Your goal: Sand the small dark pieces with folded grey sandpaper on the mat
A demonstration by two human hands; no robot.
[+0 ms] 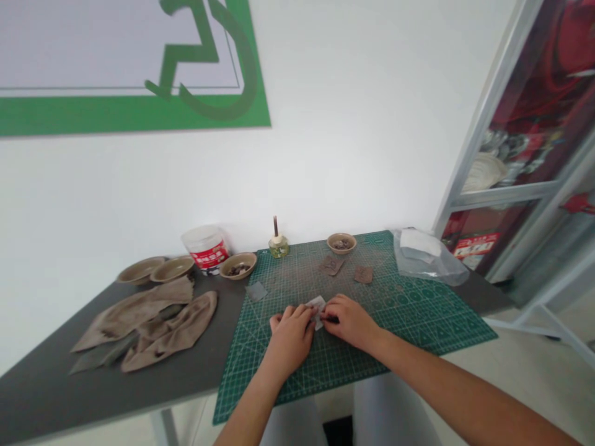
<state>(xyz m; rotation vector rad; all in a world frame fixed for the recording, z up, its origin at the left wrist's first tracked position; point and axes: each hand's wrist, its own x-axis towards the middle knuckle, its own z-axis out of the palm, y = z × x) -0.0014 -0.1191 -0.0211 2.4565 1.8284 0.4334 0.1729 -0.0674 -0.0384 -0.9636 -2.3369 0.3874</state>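
Note:
A small white piece (pixel 318 302), like paper or cloth, lies on the green cutting mat (pixel 418 316) between my hands. My left hand (pixel 292 334) rests on its left side with fingers stretched forward and the tips pressing it. On the right side, my right hand (pixel 348 319) has thumb and fingers curled together in a pinch at the edge of the white piece. Whatever small thing sits in that pinch is hidden or too small to name. Two brown fabric patches (pixel 331 265) (pixel 363 274) lie beyond my hands, and a grey-blue scrap (pixel 256 291) lies to the left.
Brown cloths (pixel 171 331) spread over the dark table's left. Behind them stand shallow bowls (pixel 173 269), a white tub (pixel 204 238) and a bowl of dark bits (pixel 238 266). A small glass jar (pixel 279 246), another bowl (pixel 341 243) and a plastic bag (pixel 425 257) line the back.

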